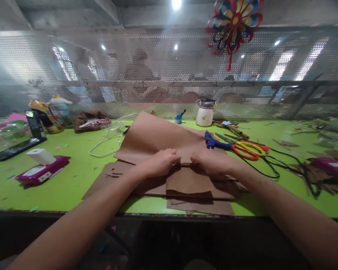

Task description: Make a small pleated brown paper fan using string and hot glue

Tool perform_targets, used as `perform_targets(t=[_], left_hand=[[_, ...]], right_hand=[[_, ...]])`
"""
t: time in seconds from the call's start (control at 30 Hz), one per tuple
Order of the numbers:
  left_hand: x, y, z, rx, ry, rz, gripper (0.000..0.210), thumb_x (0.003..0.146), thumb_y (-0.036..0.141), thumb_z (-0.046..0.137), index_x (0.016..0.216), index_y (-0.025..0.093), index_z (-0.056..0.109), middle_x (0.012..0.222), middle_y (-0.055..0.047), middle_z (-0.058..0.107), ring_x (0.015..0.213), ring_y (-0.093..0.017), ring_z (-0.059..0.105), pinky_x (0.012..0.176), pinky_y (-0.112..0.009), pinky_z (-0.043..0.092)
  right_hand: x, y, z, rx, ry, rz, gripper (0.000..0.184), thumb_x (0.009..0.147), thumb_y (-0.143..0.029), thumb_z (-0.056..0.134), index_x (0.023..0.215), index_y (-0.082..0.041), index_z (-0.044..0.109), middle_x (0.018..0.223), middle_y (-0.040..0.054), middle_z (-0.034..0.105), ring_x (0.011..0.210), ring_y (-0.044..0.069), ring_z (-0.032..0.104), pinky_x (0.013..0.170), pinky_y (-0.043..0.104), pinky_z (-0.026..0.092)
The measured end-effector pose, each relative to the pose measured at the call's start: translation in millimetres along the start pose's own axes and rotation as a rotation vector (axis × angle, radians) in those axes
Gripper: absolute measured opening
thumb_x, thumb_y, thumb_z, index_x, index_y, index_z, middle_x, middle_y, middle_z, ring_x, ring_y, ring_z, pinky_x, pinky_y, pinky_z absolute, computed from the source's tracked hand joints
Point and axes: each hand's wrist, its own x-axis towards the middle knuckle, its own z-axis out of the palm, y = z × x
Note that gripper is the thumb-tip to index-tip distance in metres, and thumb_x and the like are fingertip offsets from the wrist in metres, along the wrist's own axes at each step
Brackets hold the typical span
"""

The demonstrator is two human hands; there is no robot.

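Pinching brown paper [157, 140] at one fold, left hand [160, 162] and right hand [211, 161] nearly meet; scissors [249, 149] just right, bare green counter [73, 176] left.

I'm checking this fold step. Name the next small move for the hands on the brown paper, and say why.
Probably press the crease flat: left hand and right hand pinch the brown paper at a fold, its far part still lifted off the green table.

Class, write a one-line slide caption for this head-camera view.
Both hands, left and right, pinch brown paper on a green table beside scissors.
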Motion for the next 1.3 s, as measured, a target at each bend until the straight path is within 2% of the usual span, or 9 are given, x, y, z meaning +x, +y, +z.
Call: perform_targets(t=[0.2, 0.33, 0.5, 0.7, 0.83, 0.97, 1.03, 1.17, 1.3], left_hand=[[-1, 2, 0.8, 0.082, 0.027, 0.058, 0.020, 0.088, 0.028, 0.044, 0.084, 0.016, 0.060, 0.086, -0.006, 0.052, 0.073, -0.016, 0.046, 0.066, -0.027, 0.035], [-1, 4, 4.7, 0.152, 0.069, 0.080, 0.021, 0.088, 0.030, 0.044, 0.081, 0.017, 0.059, 0.085, -0.006, 0.052, 0.073, -0.017, 0.045, 0.066, -0.028, 0.035], [-2, 9, 7.2, 0.171, 0.100, 0.114, 0.021, 0.088, 0.030, 0.044, 0.087, 0.017, 0.059, 0.088, -0.008, 0.053, 0.077, -0.018, 0.047, 0.070, -0.030, 0.036], [-1, 12, 1.5, 0.104, 0.066, 0.044, 0.020, 0.086, 0.025, 0.042, 0.087, 0.015, 0.059, 0.087, -0.008, 0.055, 0.077, -0.018, 0.048, 0.071, -0.029, 0.037], [-2, 3, -8.2, -0.180, 0.001, -0.023, 0.028, 0.087, 0.033, 0.042, 0.085, 0.014, 0.062, 0.082, -0.005, 0.057, 0.070, -0.014, 0.047, 0.064, -0.025, 0.035], [-1, -10, -17.7, -0.469, -0.032, -0.141, 0.048, 0.090, 0.045, 0.032, 0.072, 0.011, 0.060, 0.062, 0.001, 0.048, 0.058, -0.010, 0.038, 0.056, -0.022, 0.031], [-2, -13, -21.1, -0.556, -0.055, -0.189, 0.049, 0.087, 0.050, 0.035, 0.068, 0.011, 0.058, 0.060, 0.002, 0.045, 0.057, -0.009, 0.036, 0.055, -0.022, 0.029], [-6, -12, -23.0, -0.815, -0.130, -0.269, 0.048, 0.082, 0.056, 0.043, 0.076, 0.012, 0.060, 0.065, 0.001, 0.048, 0.060, -0.010, 0.038, 0.054, -0.022, 0.030], [-8, -8, -19.0, -1.022, -0.112, -0.297, 0.048, 0.081, 0.056, 0.045, 0.088, 0.012, 0.062, 0.070, 0.000, 0.051, 0.058, -0.009, 0.037, 0.052, -0.022, 0.029]], right_hand=[[-7, -6, -3, -0.010, -0.016, 0.096, 0.013, 0.081, -0.022, 0.047, 0.085, -0.018, 0.059, 0.080, 0.0055, 0.063, 0.060, 0.015, 0.049, 0.050, 0.024, 0.024], [-9, -12, -4, -0.041, 0.051, 0.030, 0.014, 0.081, -0.015, 0.046, 0.085, -0.018, 0.058, 0.086, 0.0065, 0.063, 0.068, 0.017, 0.053, 0.056, 0.025, 0.030], [-2, -17, -1, -0.113, 0.062, -0.041, 0.017, 0.085, -0.014, 0.043, 0.086, -0.015, 0.060, 0.089, 0.0098, 0.062, 0.077, 0.020, 0.055, 0.067, 0.028, 0.036], [4, -23, 6, -0.112, 0.125, -0.053, 0.023, 0.090, -0.017, 0.039, 0.088, -0.014, 0.062, 0.083, 0.0098, 0.063, 0.072, 0.019, 0.056, 0.065, 0.028, 0.035], [4, -27, 0, -0.129, 0.122, -0.022, 0.020, 0.090, -0.019, 0.041, 0.087, -0.015, 0.061, 0.079, 0.0085, 0.061, 0.066, 0.017, 0.055, 0.057, 0.027, 0.031], [1, -35, -13, -0.211, 0.221, -0.002, 0.020, 0.087, -0.012, 0.044, 0.101, -0.017, 0.057, 0.081, 0.0058, 0.057, 0.063, 0.014, 0.053, 0.053, 0.026, 0.028], [-1, -38, -18, -0.250, 0.287, -0.025, 0.023, 0.086, -0.008, 0.044, 0.102, -0.017, 0.057, 0.080, 0.0049, 0.054, 0.062, 0.013, 0.050, 0.054, 0.027, 0.027], [-4, -39, -21, -0.235, 0.408, -0.092, 0.027, 0.087, -0.007, 0.042, 0.107, -0.018, 0.056, 0.080, 0.0041, 0.050, 0.066, 0.014, 0.044, 0.058, 0.026, 0.030], [-3, -33, -18, -0.190, 0.479, -0.062, 0.026, 0.090, -0.014, 0.044, 0.111, -0.021, 0.057, 0.085, 0.0051, 0.047, 0.070, 0.015, 0.042, 0.061, 0.025, 0.031]])
